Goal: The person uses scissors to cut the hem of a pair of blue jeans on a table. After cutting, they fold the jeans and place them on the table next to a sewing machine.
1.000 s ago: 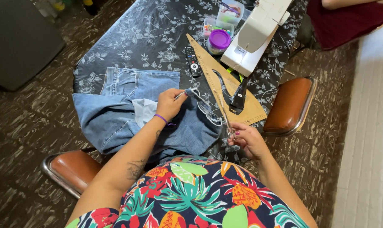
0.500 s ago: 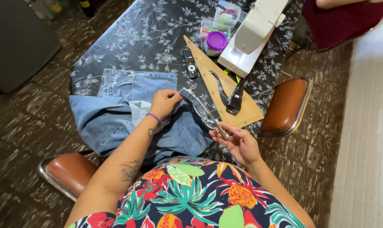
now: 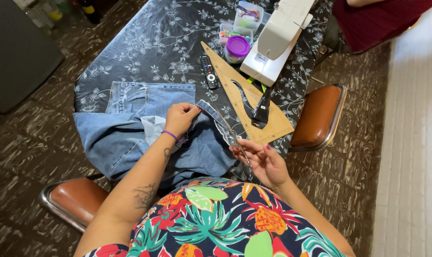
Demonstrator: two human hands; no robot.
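Note:
Blue jeans (image 3: 130,128) lie spread over the near end of the table. My left hand (image 3: 180,119) is closed on the denim near the waistband, with a purple band around the wrist. A narrow strip of denim (image 3: 223,124) runs from that hand down to my right hand (image 3: 263,159), which pinches its lower end just off the table's edge. My floral shirt fills the bottom of the view.
On the dark floral tablecloth (image 3: 130,52) stand a white sewing machine (image 3: 278,38), a wooden triangle ruler (image 3: 254,109), a black remote (image 3: 209,71), a purple-lidded jar (image 3: 237,47) and clear boxes (image 3: 247,16). Brown chairs (image 3: 318,116) flank me. Another person in dark red sits at top right.
My right hand has drawn the denim strip away from the table toward my body, stretching it taut. The left hand stays on the jeans.

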